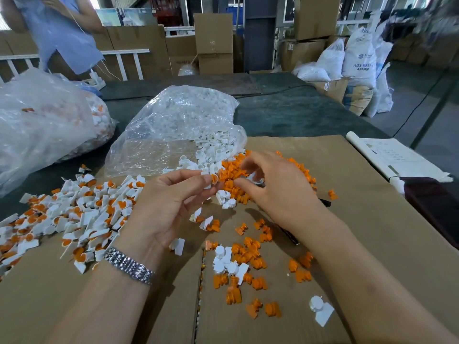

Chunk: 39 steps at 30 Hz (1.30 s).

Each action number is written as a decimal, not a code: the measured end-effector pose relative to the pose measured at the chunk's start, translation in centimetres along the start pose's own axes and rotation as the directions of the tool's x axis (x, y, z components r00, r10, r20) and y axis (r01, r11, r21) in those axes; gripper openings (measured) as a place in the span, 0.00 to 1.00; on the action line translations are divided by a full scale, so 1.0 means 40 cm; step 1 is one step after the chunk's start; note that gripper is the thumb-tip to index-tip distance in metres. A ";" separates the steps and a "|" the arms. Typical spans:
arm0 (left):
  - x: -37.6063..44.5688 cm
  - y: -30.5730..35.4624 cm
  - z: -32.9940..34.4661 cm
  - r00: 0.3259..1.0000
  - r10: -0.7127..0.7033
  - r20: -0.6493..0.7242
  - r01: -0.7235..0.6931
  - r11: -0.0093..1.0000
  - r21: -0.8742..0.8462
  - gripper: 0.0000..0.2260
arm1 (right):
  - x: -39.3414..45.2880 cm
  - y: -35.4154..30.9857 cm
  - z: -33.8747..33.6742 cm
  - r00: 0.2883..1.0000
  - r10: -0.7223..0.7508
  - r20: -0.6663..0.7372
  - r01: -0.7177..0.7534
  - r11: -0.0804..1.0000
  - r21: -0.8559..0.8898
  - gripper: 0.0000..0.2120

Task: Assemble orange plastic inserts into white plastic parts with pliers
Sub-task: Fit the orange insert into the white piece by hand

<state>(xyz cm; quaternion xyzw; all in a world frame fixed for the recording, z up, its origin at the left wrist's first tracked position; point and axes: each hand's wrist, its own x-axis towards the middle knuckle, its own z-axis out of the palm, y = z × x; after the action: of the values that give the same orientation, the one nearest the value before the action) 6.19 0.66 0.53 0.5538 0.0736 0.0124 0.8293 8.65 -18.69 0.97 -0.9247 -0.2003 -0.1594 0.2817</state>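
Observation:
My left hand [171, 202] pinches a white plastic part with an orange insert [213, 180] between thumb and fingertips, above the cardboard. My right hand [275, 187] holds the pliers [258, 180], whose metal jaws show between the fingers, while the dark handles [324, 202] stick out behind the hand. Just beyond both hands lies a heap of loose orange inserts [236, 170]. White parts [213, 150] spill from a clear bag. A pile of assembled white-and-orange pieces [82, 214] lies at the left.
Cardboard sheet [360, 219] covers the table. Scattered orange inserts [253, 259] and white parts [321, 310] lie near my forearms. A clear bag [178, 125] and a bigger bag [44, 125] stand behind. Papers [395, 155] lie at the right; a person [62, 28] stands at the far left.

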 end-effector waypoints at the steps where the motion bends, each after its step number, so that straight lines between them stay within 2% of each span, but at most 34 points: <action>1: 0.000 0.002 -0.001 1.000 -0.010 -0.001 0.010 1.000 -0.010 0.04 | 0.002 0.013 -0.006 0.994 0.100 0.040 -0.095 0.989 -0.115 0.18; 3: 0.001 0.003 -0.005 1.000 -0.021 0.000 0.021 1.000 -0.002 0.03 | -0.001 0.032 -0.014 0.943 0.295 0.156 -0.240 0.923 -0.300 0.28; 5: 0.003 0.004 -0.009 1.000 -0.025 0.001 0.025 0.999 0.024 0.03 | -0.005 0.041 -0.011 0.883 0.392 0.258 -0.267 0.872 -0.410 0.33; 7: 0.004 0.006 -0.010 1.000 -0.027 0.007 0.027 0.999 0.031 0.04 | -0.007 0.045 -0.004 0.866 0.410 0.286 -0.252 0.852 -0.458 0.32; 10: 0.004 0.009 -0.011 0.999 -0.044 0.005 0.044 0.999 -0.002 0.03 | -0.006 0.047 -0.001 0.888 0.377 0.262 -0.229 0.858 -0.460 0.22; 13: 0.003 0.011 -0.011 0.998 -0.057 -0.004 0.057 0.998 -0.007 0.03 | -0.003 0.043 -0.006 0.902 0.365 0.230 -0.272 0.895 -0.352 0.15; 17: 0.004 0.012 -0.013 0.997 -0.081 -0.019 0.080 0.995 -0.052 0.05 | 0.005 0.027 -0.041 0.928 0.297 0.223 -0.289 0.955 -0.067 0.10; 19: 0.004 0.015 -0.015 0.998 -0.069 -0.007 0.068 0.997 -0.039 0.03 | 0.006 0.007 -0.067 0.915 0.260 0.308 -0.310 0.943 0.123 0.10; 21: 0.003 0.016 -0.017 0.998 -0.056 0.003 0.056 0.998 -0.041 0.02 | -0.004 -0.014 -0.082 0.843 0.229 0.486 -0.413 0.854 0.315 0.10; 22: 0.003 0.016 -0.018 0.999 -0.051 0.008 0.051 0.997 -0.053 0.03 | -0.010 -0.025 -0.083 0.809 0.204 0.551 -0.446 0.824 0.350 0.11; 24: 0.004 0.018 -0.020 0.999 -0.041 0.020 0.042 0.997 -0.070 0.05 | -0.018 -0.040 -0.075 0.786 0.169 0.594 -0.430 0.840 0.330 0.13; 27: 0.003 0.019 -0.020 1.000 -0.015 0.024 0.017 0.999 -0.049 0.06 | -0.022 -0.058 -0.064 0.798 0.150 0.584 -0.385 0.872 0.301 0.16; 33: 0.001 0.015 -0.015 0.999 0.036 -0.035 -0.037 0.999 -0.017 0.05 | -0.028 -0.074 -0.066 0.805 0.132 0.578 -0.359 0.884 0.299 0.15; 36: -0.001 0.015 -0.011 0.997 0.062 -0.054 -0.062 0.998 0.008 0.11 | -0.030 -0.080 -0.064 0.813 0.127 0.569 -0.335 0.900 0.279 0.15; 39: -0.002 0.012 -0.010 0.996 0.062 -0.059 -0.060 0.998 0.034 0.08 | -0.031 -0.085 -0.058 0.829 0.121 0.546 -0.289 0.928 0.233 0.16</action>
<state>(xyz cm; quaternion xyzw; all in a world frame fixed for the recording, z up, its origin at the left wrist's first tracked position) 6.10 1.23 0.84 0.5685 0.0817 0.0529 0.8169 5.60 -17.80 3.86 -0.8940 -0.1899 0.1621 0.3720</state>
